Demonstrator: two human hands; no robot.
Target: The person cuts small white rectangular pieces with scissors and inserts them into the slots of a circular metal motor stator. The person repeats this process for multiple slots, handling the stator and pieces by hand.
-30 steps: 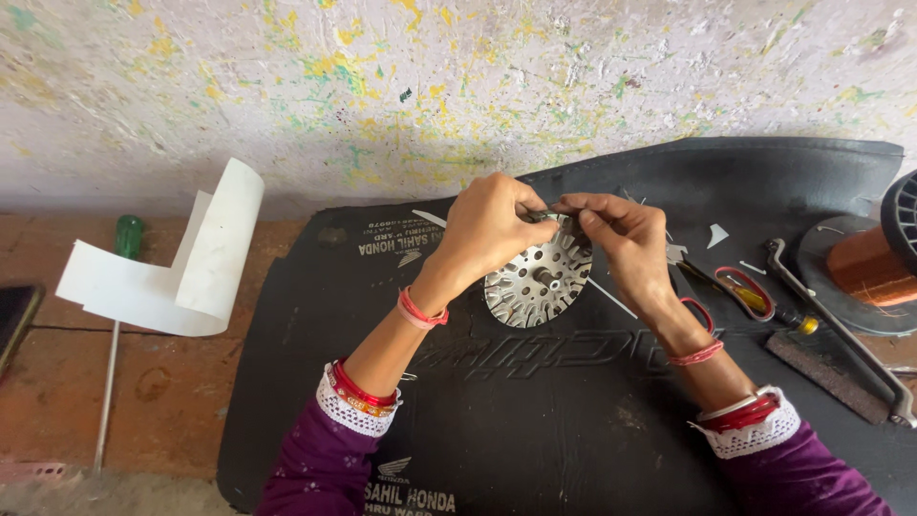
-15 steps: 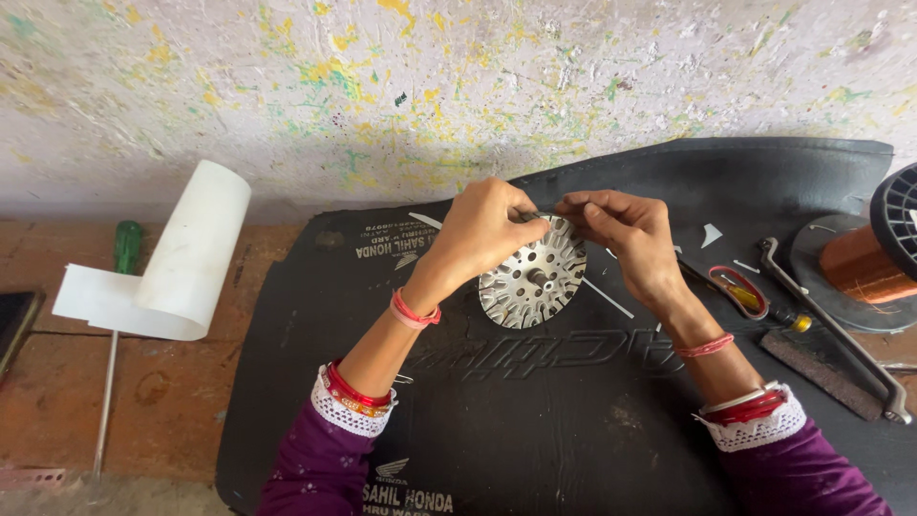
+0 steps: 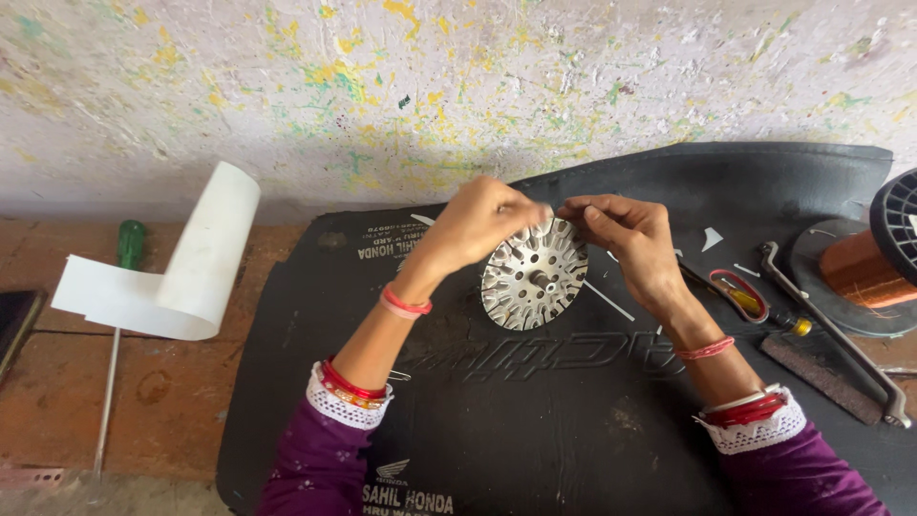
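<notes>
Slotted metal disc [image 3: 533, 274] on black mat [image 3: 535, 440], top rim pinched between left hand [image 3: 482, 225] and right hand [image 3: 626, 234] grips.

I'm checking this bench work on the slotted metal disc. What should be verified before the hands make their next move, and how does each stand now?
1. Disc resting on black mat: ok.
2. Left hand at the disc's top edge: ok.
3. Right hand at the same edge: ok.
4. What the fingertips pinch: cannot tell, blurred.
5. Scissors lying apart from the disc: ok.
6. Copper wire spool fully in view: not ok, cut by the frame.
</notes>
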